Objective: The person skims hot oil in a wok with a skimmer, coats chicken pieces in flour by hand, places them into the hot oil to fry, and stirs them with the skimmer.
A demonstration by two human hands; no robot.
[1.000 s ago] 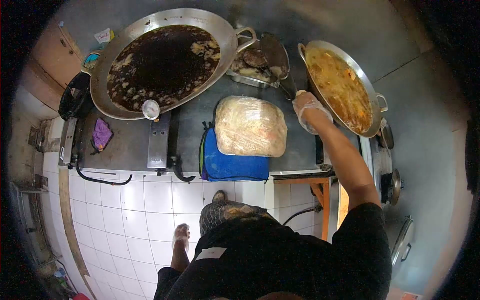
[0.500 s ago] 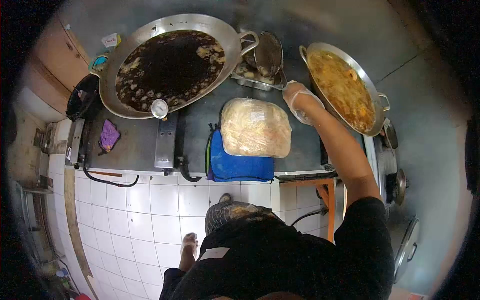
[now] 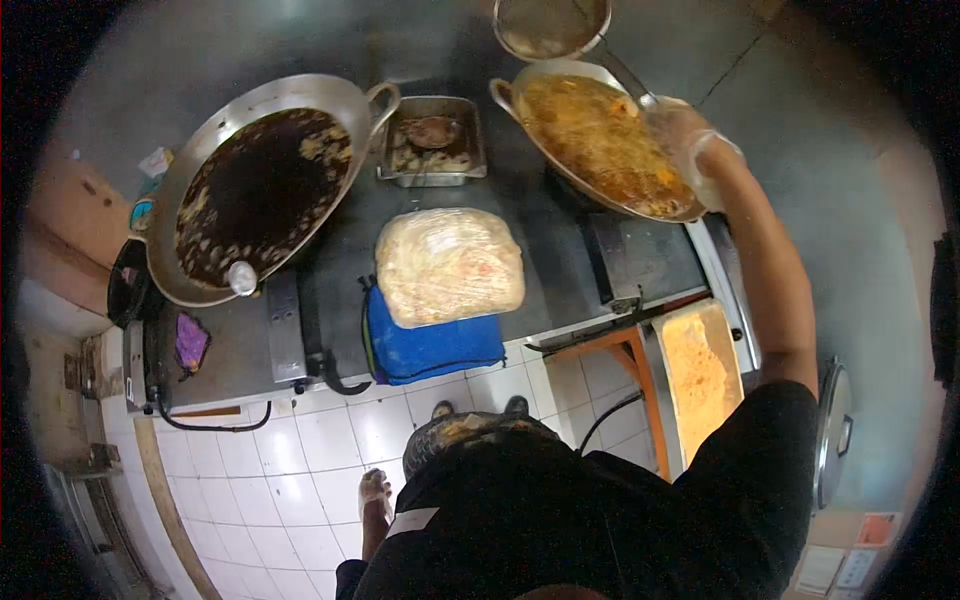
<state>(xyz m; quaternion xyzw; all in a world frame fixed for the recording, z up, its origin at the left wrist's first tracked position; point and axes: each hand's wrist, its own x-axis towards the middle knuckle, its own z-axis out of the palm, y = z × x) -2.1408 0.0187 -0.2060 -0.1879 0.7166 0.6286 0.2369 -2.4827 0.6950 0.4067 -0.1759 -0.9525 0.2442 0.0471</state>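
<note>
My right hand (image 3: 690,140), in a clear plastic glove, is closed round the handle of a round mesh strainer (image 3: 552,25). The strainer hangs over the far rim of the right-hand wok (image 3: 600,140), which holds bubbling yellow oil with orange pieces. Down at my left side, over the floor, hangs my left hand (image 3: 375,492), also gloved, with its fingers slightly apart and nothing visible in them. A plastic-wrapped pale bundle (image 3: 450,267) rests on a blue cloth bag (image 3: 435,345) at the counter's front edge.
A large wok of dark oil (image 3: 265,195) stands at the left, a small ladle (image 3: 242,278) at its rim. Between the woks is a metal tray (image 3: 433,175). A purple cloth (image 3: 191,343) lies front left. A tray of orange crumbs (image 3: 700,375) is by my right arm.
The strainer has been lifted from the metal tray and carried up and right, to above the right wok. My view has turned and shifted right, showing the crumb tray. My left hand still hangs low.
</note>
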